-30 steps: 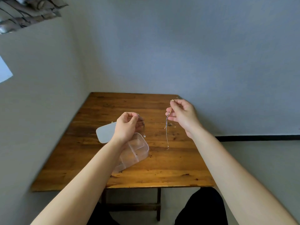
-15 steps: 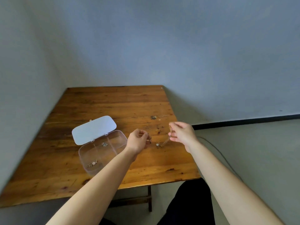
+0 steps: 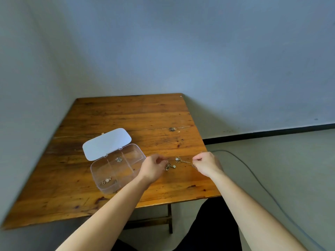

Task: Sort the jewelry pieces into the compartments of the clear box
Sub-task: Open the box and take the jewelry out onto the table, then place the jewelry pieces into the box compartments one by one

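Observation:
A clear box (image 3: 108,188) with several compartments stands open on the wooden table (image 3: 126,115), its white lid (image 3: 107,143) folded back. One small jewelry piece (image 3: 118,159) lies in a far compartment, another (image 3: 106,180) in the near left one. Just right of the box, my left hand (image 3: 153,168) pinches one end of a bunched gold chain (image 3: 169,166) resting on the table. My right hand (image 3: 206,163) pinches a second thin gold chain (image 3: 184,161) whose free end, with a pale pendant, lies on the wood.
The table's right edge runs close beside my right hand, its near edge below both wrists. A grey cable (image 3: 253,174) trails over the floor to the right. Walls stand close behind and to the left of the table.
Both hands have come down from chest height to the tabletop; the chains that hung in the air now lie on the wood. The view has swung right and downward.

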`<control>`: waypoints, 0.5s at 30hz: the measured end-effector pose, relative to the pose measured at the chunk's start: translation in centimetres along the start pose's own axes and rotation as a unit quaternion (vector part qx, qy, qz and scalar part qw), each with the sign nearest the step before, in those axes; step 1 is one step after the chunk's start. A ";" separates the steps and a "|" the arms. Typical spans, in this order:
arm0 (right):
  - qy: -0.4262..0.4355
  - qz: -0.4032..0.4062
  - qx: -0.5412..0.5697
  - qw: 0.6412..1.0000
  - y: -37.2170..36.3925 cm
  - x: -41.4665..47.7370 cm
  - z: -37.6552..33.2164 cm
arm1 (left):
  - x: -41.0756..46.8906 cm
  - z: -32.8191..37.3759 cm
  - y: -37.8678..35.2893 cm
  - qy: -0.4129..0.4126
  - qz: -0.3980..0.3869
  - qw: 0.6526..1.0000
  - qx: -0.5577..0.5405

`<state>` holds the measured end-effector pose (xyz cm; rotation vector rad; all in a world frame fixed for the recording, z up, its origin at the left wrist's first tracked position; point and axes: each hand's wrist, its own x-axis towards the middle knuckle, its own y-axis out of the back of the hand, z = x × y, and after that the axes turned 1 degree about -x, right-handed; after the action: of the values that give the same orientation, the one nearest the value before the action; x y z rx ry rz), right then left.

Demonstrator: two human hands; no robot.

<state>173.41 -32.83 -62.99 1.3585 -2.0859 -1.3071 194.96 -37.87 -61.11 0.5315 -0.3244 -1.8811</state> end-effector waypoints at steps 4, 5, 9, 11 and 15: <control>0.039 0.045 0.012 0.998 0.5 -0.5 -2.1 | -1.8 0.6 3.5 -0.072 0.038 0.997 -0.015; 0.048 0.052 0.021 0.997 0.5 -0.7 -2.8 | -2.3 0.5 4.7 -0.082 0.051 0.995 -0.009; 0.088 0.044 0.041 0.994 0.2 -1.9 -6.0 | -4.1 -0.8 9.4 -0.077 0.105 0.991 0.010; 0.100 0.025 0.043 0.994 0.0 -2.4 -7.6 | -4.7 -1.7 11.3 -0.067 0.122 0.989 0.038; 0.129 -0.005 0.071 0.989 -0.8 -3.4 -10.6 | -5.7 -4.0 14.0 -0.052 0.145 0.983 0.103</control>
<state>182.68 -35.47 -57.44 1.5090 -2.0264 -0.9421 210.05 -37.49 -56.83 0.4955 -0.6375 -1.6026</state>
